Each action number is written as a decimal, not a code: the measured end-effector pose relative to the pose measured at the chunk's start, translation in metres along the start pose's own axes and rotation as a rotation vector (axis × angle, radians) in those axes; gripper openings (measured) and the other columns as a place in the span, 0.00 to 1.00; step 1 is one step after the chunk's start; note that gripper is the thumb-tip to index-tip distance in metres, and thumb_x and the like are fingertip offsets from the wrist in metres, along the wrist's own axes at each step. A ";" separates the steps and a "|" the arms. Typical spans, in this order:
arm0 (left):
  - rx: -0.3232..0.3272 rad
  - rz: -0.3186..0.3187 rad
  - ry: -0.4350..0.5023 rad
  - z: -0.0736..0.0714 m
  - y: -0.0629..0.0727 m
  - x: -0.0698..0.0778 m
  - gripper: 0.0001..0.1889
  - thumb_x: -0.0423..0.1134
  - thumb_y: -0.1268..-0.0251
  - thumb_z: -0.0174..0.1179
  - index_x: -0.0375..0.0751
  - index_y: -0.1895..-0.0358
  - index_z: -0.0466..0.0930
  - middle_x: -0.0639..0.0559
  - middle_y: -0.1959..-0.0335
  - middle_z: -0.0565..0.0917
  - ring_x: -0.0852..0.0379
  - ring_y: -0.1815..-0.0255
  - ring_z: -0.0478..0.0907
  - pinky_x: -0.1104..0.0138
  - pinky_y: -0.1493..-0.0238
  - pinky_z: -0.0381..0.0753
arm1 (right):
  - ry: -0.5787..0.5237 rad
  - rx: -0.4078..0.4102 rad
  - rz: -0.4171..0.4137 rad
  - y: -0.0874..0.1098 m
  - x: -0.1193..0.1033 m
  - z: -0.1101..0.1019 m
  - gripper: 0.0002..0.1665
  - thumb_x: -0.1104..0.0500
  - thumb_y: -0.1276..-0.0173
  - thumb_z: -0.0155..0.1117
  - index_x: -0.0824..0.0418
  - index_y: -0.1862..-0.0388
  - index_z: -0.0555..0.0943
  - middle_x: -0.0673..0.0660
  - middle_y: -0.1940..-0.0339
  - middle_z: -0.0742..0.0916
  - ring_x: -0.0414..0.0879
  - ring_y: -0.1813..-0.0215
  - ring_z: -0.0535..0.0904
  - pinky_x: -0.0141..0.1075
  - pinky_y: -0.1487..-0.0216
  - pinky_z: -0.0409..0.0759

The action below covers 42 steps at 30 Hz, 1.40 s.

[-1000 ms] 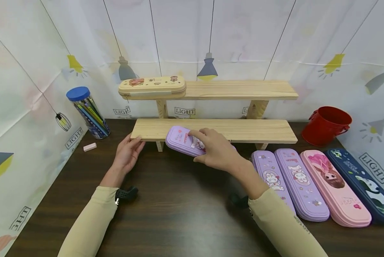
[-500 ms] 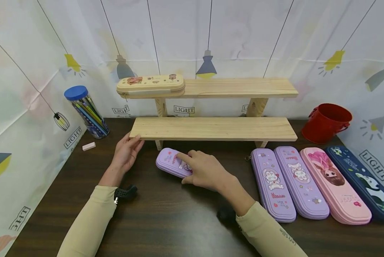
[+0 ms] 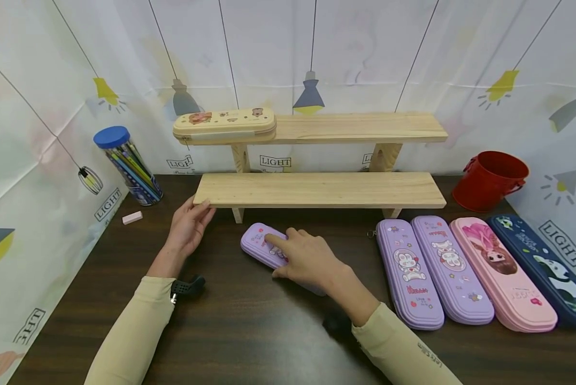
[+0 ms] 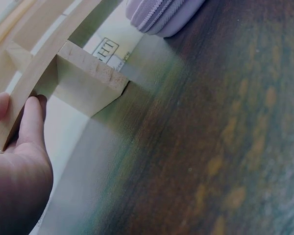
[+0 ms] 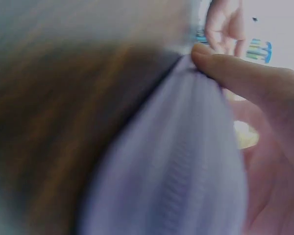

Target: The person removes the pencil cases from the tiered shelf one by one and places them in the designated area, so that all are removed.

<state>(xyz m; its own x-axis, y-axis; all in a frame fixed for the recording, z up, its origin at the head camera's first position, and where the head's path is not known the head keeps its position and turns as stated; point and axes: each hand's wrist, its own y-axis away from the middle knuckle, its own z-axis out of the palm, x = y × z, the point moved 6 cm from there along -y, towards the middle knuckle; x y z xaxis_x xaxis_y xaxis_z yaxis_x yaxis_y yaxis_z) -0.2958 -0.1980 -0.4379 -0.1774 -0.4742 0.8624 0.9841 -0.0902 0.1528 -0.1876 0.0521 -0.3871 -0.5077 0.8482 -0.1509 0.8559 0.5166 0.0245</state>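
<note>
My right hand [image 3: 309, 258] grips a purple pencil case [image 3: 259, 243] across its width, with the thumb on the near side and the fingers over the top. The case lies at a slant, low over the table in front of the wooden rack; its right part is hidden under the hand. Close up in the right wrist view, the zipped side of the purple pencil case [image 5: 171, 176] shows along with the thumb. My left hand [image 3: 187, 227] pinches the left front corner of the lower shelf [image 3: 316, 191], thumb on top and fingers beneath, as the left wrist view shows.
On the upper shelf [image 3: 360, 128], a cream pencil case [image 3: 225, 126] sits at the left end. Two purple cases, a pink case [image 3: 504, 278] and a navy panda case [image 3: 552, 272] line the right. A red bucket [image 3: 490, 182], pencil jar [image 3: 131, 168] and eraser [image 3: 132, 217] stand around the rack.
The right hand has brought the purple pencil case from the lower shelf's front edge down and toward me, then shifted it slightly right. The left hand keeps its pinch on the shelf corner.
</note>
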 end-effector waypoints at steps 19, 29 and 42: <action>-0.008 -0.006 -0.016 0.002 0.000 -0.001 0.36 0.33 0.25 0.54 0.45 0.20 0.47 0.42 0.21 0.56 0.52 0.23 0.62 0.74 0.37 0.77 | -0.112 -0.078 0.120 0.021 0.018 -0.014 0.48 0.42 0.48 0.75 0.46 0.27 0.69 0.53 0.59 0.79 0.45 0.64 0.73 0.38 0.71 0.73; -0.013 -0.011 -0.012 0.001 0.000 -0.001 0.37 0.33 0.26 0.55 0.45 0.20 0.47 0.41 0.20 0.55 0.54 0.24 0.63 0.74 0.37 0.77 | -0.112 -0.012 0.210 0.034 0.036 -0.020 0.48 0.42 0.49 0.73 0.47 0.28 0.69 0.57 0.54 0.82 0.47 0.60 0.78 0.44 0.63 0.80; 0.010 -0.006 -0.012 -0.001 0.000 -0.002 0.36 0.34 0.26 0.56 0.45 0.20 0.49 0.42 0.23 0.60 0.62 0.33 0.74 0.75 0.37 0.78 | -0.126 0.057 0.432 0.061 0.072 -0.025 0.40 0.41 0.48 0.70 0.53 0.37 0.73 0.62 0.59 0.82 0.55 0.67 0.79 0.47 0.73 0.78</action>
<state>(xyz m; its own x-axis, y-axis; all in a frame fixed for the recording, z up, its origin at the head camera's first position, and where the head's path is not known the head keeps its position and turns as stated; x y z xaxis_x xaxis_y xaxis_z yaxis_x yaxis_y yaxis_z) -0.2950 -0.1976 -0.4401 -0.1832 -0.4631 0.8672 0.9831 -0.0843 0.1626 -0.1744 0.1480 -0.3718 -0.0898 0.9619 -0.2582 0.9924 0.1082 0.0580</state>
